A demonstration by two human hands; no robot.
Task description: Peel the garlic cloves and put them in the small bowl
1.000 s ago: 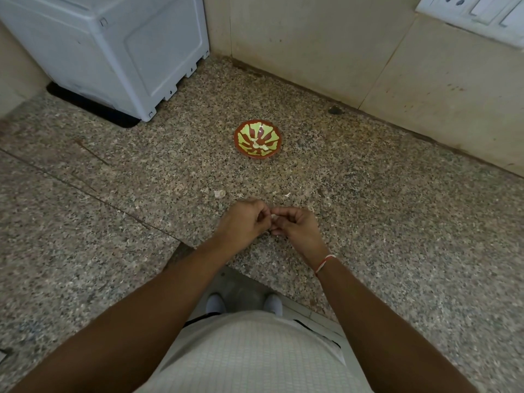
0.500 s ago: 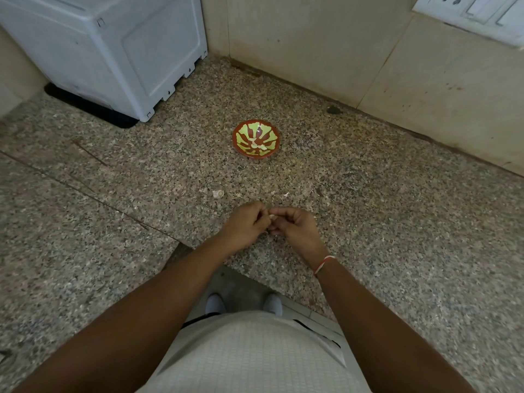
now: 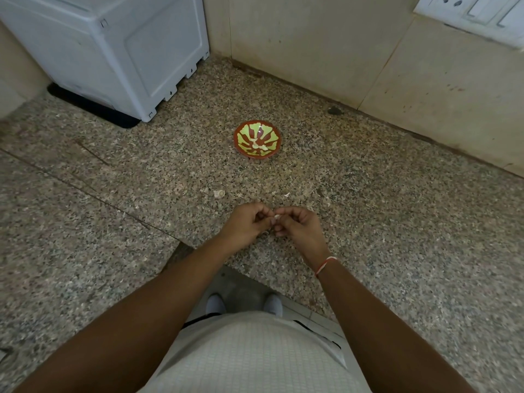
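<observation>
Head view, my left hand (image 3: pixel 245 224) and right hand (image 3: pixel 299 226) both pinching one garlic clove (image 3: pixel 276 216) over the table (image 3: pixel 397 222), small bowl (image 3: pixel 257 139) beyond.

Kinda dim, soft indoor light, warm cast. No hard shadows. Small glare spot inside bowl (image 3: pixel 257 140). Wide-angle bending at edges, hands slightly soft.
</observation>
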